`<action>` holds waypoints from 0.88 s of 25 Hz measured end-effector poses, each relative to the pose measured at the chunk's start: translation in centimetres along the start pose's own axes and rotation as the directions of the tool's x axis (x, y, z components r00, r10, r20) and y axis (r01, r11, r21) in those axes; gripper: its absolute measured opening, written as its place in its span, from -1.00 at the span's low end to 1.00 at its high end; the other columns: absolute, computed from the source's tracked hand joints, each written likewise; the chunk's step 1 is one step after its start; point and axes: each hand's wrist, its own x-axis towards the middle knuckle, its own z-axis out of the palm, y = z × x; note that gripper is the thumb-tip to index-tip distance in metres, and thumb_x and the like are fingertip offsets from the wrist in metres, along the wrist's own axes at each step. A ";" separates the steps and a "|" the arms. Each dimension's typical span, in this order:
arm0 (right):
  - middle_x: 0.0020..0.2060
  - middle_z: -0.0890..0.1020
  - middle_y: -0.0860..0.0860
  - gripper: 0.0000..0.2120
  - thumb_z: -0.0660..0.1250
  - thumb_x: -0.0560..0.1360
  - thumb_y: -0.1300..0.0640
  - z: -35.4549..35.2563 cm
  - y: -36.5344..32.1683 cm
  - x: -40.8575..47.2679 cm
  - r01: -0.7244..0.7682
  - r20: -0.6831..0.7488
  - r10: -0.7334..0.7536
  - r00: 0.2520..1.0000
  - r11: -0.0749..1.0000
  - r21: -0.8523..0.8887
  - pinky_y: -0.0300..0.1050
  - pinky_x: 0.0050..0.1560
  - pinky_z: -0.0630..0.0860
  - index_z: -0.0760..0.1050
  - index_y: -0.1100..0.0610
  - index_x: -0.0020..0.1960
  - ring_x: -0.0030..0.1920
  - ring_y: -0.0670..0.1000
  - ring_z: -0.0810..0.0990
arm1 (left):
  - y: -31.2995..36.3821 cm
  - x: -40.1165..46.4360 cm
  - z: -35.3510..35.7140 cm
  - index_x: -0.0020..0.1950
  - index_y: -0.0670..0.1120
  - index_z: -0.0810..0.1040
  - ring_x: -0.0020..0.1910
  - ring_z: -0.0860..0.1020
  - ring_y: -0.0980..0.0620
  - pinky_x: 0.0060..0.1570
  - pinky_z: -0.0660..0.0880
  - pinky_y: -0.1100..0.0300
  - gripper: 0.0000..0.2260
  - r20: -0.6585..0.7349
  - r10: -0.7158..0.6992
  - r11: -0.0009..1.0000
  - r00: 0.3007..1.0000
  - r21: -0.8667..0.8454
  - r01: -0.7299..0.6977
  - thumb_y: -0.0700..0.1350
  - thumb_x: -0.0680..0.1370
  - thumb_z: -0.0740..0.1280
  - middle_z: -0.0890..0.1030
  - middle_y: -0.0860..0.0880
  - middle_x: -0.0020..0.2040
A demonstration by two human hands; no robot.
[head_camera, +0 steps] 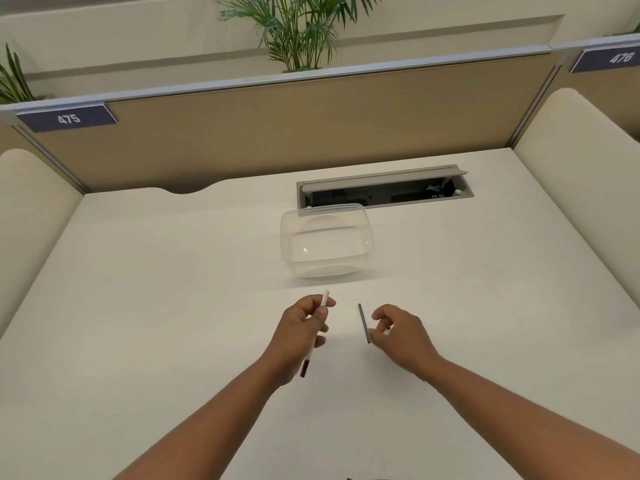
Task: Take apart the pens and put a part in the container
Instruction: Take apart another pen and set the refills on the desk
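Left grip [304, 327] curls round white pen barrel [317, 332], dark tip down, above worktop [138, 306]. Right grip [398, 332] pinches lower end of thin dark refill [363, 323], fingers curled. Clear plastic container [327, 240] stands beyond both. Partition labels read 475 [68, 118] and 476 [621, 58].

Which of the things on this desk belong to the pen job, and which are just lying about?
Job:
white pen barrel in the left hand
thin dark refill at the right hand
clear container

Lying about:
open cable tray
plant
number signs
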 end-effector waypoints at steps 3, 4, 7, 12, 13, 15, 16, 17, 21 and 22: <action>-0.14 0.65 -0.13 -0.70 0.55 0.35 0.03 0.8 -2.2 -2.0 -0.005 0.321 -0.050 0.946 0.985 0.170 -0.28 -0.24 0.50 0.56 -0.08 0.04 -0.36 -0.22 0.49 | 0.6 -0.1 0.9 0.05 0.01 0.68 -0.23 0.52 0.07 -0.17 0.46 0.14 -0.80 -0.013 -0.154 0.907 0.988 -0.399 0.136 -0.17 0.66 0.26 0.54 0.02 -0.24; -0.11 0.67 -0.12 -0.65 0.56 0.33 0.05 1.0 -2.8 -2.5 -0.029 0.410 -0.067 0.909 0.974 0.223 -0.25 -0.20 0.54 0.57 -0.08 0.07 -0.33 -0.19 0.51 | 0.7 -0.1 1.1 0.06 0.01 0.68 -0.25 0.54 0.08 -0.18 0.42 0.16 -0.82 -0.023 -0.174 0.881 0.984 -0.450 0.146 -0.17 0.66 0.27 0.55 0.03 -0.25; -0.07 0.72 0.00 -0.58 0.56 0.35 0.13 0.9 -3.7 -3.7 -0.106 0.539 -0.122 0.834 0.922 0.373 -0.22 -0.13 0.57 0.55 -0.02 0.17 -0.20 -0.09 0.62 | 1.1 -0.2 1.1 0.08 0.03 0.66 -0.26 0.57 0.12 -0.24 0.33 0.17 -0.88 -0.087 -0.197 0.852 0.977 -0.507 0.127 -0.13 0.63 0.34 0.63 0.05 -0.22; -0.12 0.69 0.03 -0.71 0.56 0.38 0.12 0.1 -3.8 -3.6 -0.220 0.392 -0.068 0.918 0.734 0.643 -0.16 -0.25 0.36 0.62 0.04 0.08 -0.19 -0.04 0.56 | 0.2 -1.0 0.3 -0.11 0.06 0.66 -0.24 0.59 0.12 -0.29 0.31 0.21 -0.92 -0.116 -0.222 0.880 0.968 -0.451 0.148 -0.11 0.55 0.45 0.71 0.05 -0.10; -0.12 0.69 0.04 -0.71 0.59 0.35 0.11 0.0 -4.0 -3.4 -0.239 0.360 -0.039 0.932 0.682 0.691 -0.15 -0.25 0.37 0.64 0.05 0.05 -0.20 -0.04 0.57 | -0.2 -1.2 0.3 -0.15 0.06 0.67 -0.26 0.57 0.11 -0.30 0.31 0.22 -0.91 -0.112 -0.227 0.892 0.968 -0.422 0.161 -0.11 0.54 0.46 0.71 0.04 -0.11; -0.12 0.70 0.05 -0.68 0.64 0.27 0.08 -0.2 -4.3 -3.0 -0.267 0.311 0.016 0.950 0.556 0.787 -0.15 -0.27 0.40 0.67 0.03 0.00 -0.23 -0.04 0.59 | -0.8 -1.5 0.6 -0.16 0.05 0.68 -0.30 0.52 0.11 -0.34 0.33 0.23 -0.91 -0.099 -0.229 0.906 0.968 -0.386 0.175 -0.14 0.51 0.49 0.67 0.03 -0.16; -0.13 0.69 0.04 -0.69 0.63 0.27 0.07 -0.3 -4.4 -2.8 -0.274 0.297 0.034 0.954 0.499 0.822 -0.16 -0.28 0.41 0.67 0.01 -0.02 -0.23 -0.05 0.59 | -1.1 -1.6 0.6 -0.16 0.04 0.69 -0.32 0.50 0.11 -0.35 0.33 0.24 -0.90 -0.089 -0.224 0.912 0.970 -0.371 0.177 -0.16 0.50 0.50 0.65 0.04 -0.19; -0.15 0.68 0.02 -0.72 0.61 0.29 0.08 -0.4 -4.6 -2.7 -0.270 0.285 0.040 0.958 0.472 0.839 -0.17 -0.29 0.41 0.67 0.00 -0.03 -0.24 -0.05 0.58 | -1.3 -1.7 0.7 -0.17 0.05 0.69 -0.32 0.49 0.11 -0.35 0.33 0.24 -0.89 -0.077 -0.214 0.923 0.974 -0.341 0.176 -0.17 0.49 0.50 0.63 0.05 -0.21; -0.24 0.64 -0.06 -0.87 0.53 0.43 0.11 0.0 -5.0 -2.6 -0.116 0.168 -0.016 0.986 0.657 0.745 -0.17 -0.28 0.38 0.66 0.00 -0.04 -0.24 -0.08 0.54 | -2.2 -1.9 1.1 -0.15 0.05 0.65 -0.25 0.47 0.11 -0.25 0.32 0.22 -0.93 -0.024 -0.107 0.981 0.994 -0.164 0.102 -0.07 0.49 0.52 0.58 0.11 -0.24; -0.25 0.64 -0.07 -0.88 0.51 0.44 0.11 0.2 -5.1 -2.6 -0.066 0.135 -0.046 0.990 0.695 0.716 -0.19 -0.29 0.41 0.65 0.00 -0.04 -0.24 -0.09 0.54 | -2.4 -1.8 1.0 -0.14 0.05 0.64 -0.25 0.47 0.12 -0.25 0.33 0.23 -0.92 -0.015 -0.074 0.990 0.997 -0.123 0.071 -0.04 0.48 0.52 0.58 0.11 -0.23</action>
